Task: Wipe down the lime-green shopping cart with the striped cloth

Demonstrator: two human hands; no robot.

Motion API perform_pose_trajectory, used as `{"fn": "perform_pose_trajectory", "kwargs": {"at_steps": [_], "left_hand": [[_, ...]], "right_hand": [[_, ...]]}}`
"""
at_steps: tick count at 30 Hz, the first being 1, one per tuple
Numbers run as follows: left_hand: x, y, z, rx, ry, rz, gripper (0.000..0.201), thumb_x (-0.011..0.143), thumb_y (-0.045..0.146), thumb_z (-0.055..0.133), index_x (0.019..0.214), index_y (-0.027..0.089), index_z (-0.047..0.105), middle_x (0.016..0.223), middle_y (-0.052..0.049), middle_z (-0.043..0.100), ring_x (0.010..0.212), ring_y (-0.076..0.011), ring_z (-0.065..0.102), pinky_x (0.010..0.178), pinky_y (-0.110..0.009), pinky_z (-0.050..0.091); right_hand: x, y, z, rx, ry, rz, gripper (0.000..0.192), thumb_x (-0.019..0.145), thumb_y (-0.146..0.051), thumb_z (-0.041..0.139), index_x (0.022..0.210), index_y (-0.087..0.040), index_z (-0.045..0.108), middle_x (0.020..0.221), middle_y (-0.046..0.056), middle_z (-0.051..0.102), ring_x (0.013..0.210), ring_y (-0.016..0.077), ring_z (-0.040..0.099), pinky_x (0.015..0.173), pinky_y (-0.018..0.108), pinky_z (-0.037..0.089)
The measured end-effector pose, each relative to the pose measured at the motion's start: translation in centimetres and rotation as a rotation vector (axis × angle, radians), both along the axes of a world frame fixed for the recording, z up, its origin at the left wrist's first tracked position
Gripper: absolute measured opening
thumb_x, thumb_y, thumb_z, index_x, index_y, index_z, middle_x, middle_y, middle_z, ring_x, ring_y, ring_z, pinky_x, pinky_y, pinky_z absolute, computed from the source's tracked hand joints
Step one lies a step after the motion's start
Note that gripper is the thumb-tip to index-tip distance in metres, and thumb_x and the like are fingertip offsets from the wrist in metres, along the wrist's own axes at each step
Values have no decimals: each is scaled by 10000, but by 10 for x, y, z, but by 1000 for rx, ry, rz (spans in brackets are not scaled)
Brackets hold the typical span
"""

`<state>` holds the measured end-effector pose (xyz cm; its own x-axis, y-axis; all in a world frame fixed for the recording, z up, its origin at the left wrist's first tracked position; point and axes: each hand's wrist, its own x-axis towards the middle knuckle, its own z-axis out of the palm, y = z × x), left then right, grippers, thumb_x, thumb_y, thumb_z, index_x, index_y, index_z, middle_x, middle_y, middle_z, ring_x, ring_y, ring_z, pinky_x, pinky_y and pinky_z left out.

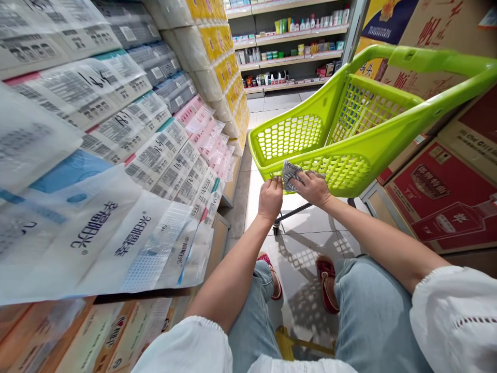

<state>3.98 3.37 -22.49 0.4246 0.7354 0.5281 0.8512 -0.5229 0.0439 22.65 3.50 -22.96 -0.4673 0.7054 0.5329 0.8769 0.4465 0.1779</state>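
Note:
A bright green plastic shopping cart [396, 129] with perforated sides stands in front of me at an angle. My right hand [313, 188] presses a crumpled grey-and-white patterned cloth [290, 173] against the cart's near side panel, its fingers bent over the cloth. Just left of it, my left hand [271, 198] is closed at the lower corner of the basket, fingers curled on the rim. The two hands are close together but do not touch. Part of the cloth is hidden under the right hand.
Stacked paper-product packs [155, 166] fill the left side, with yellow-and-white bundles [217, 57] beyond. Cardboard cartons [446, 207] line the right. Shelves of bottles [295, 41] stand behind the cart. Below are tiled floor [298, 248], a cart wheel [276, 228] and my knees.

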Motion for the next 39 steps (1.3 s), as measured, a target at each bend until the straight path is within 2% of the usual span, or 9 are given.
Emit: {"fn": "perform_pose_trajectory", "kwargs": {"at_steps": [3, 5, 7, 12, 15, 25, 31, 35, 39], "left_hand": [[1, 6, -3, 2, 32, 19, 381, 917, 104, 339, 1244, 41, 525, 1172, -215, 604, 1061, -278, 552, 913, -422, 446], [1, 10, -3, 6, 11, 28, 370, 924, 115, 336, 1217, 39, 549, 1145, -211, 615, 1045, -274, 557, 904, -408, 453], [2, 15, -1, -3, -24, 30, 361, 936, 139, 326, 1178, 53, 579, 1099, -201, 631, 1026, -268, 563, 896, -402, 458], [2, 23, 2, -43, -74, 28, 342, 937, 158, 333, 1102, 81, 621, 1036, -181, 654, 986, -252, 576, 880, -400, 465], [0, 26, 3, -38, -70, 7, 315, 929, 159, 358, 1063, 100, 637, 1039, -165, 661, 967, -241, 581, 877, -397, 470], [-3, 29, 3, -31, -51, 2, 305, 935, 175, 380, 1008, 93, 665, 984, -165, 678, 939, -239, 592, 872, -398, 478], [-5, 32, -2, 36, -27, 6, 304, 933, 174, 386, 1076, 118, 648, 1002, -134, 685, 927, -220, 595, 850, -368, 491], [-5, 32, -2, 62, -13, 6, 303, 933, 170, 387, 1067, 117, 652, 984, -129, 690, 913, -221, 596, 841, -362, 493], [-4, 30, 0, 41, -24, 6, 322, 944, 183, 364, 1045, 97, 658, 972, -146, 685, 918, -237, 590, 853, -378, 482]], "right_hand": [[5, -2, -16, -85, -46, 14, 328, 939, -288, 362, 1130, -247, 625, 1195, 76, 598, 911, 184, 491, 748, 312, 327], [8, -1, -17, -96, -54, 18, 334, 940, -280, 356, 1145, -247, 617, 1190, 77, 601, 907, 180, 491, 742, 306, 324], [8, 3, -7, -52, -35, 8, 332, 939, -287, 363, 1174, -269, 597, 1212, 71, 591, 926, 185, 490, 755, 310, 322], [0, 11, 39, 106, 77, -61, 353, 930, -361, 389, 1239, -296, 545, 1281, 80, 537, 996, 224, 474, 818, 353, 331], [-7, 13, 49, 115, 122, -71, 370, 925, -367, 396, 1263, -293, 527, 1307, 87, 512, 1030, 239, 463, 838, 366, 338], [-10, 15, -23, -52, -48, -4, 338, 943, -310, 361, 1201, -298, 579, 1230, 65, 579, 957, 216, 492, 769, 341, 335], [-14, 7, -46, -158, -167, 25, 312, 931, -245, 385, 1158, -277, 597, 1254, 76, 576, 1010, 239, 515, 756, 347, 351], [-11, 4, -29, -160, -142, -8, 307, 930, -278, 400, 1158, -246, 603, 1187, 94, 599, 966, 217, 517, 757, 329, 348], [-7, 6, 15, 20, -18, -68, 349, 930, -350, 396, 1227, -274, 563, 1190, 91, 583, 959, 221, 496, 778, 341, 343]]}}
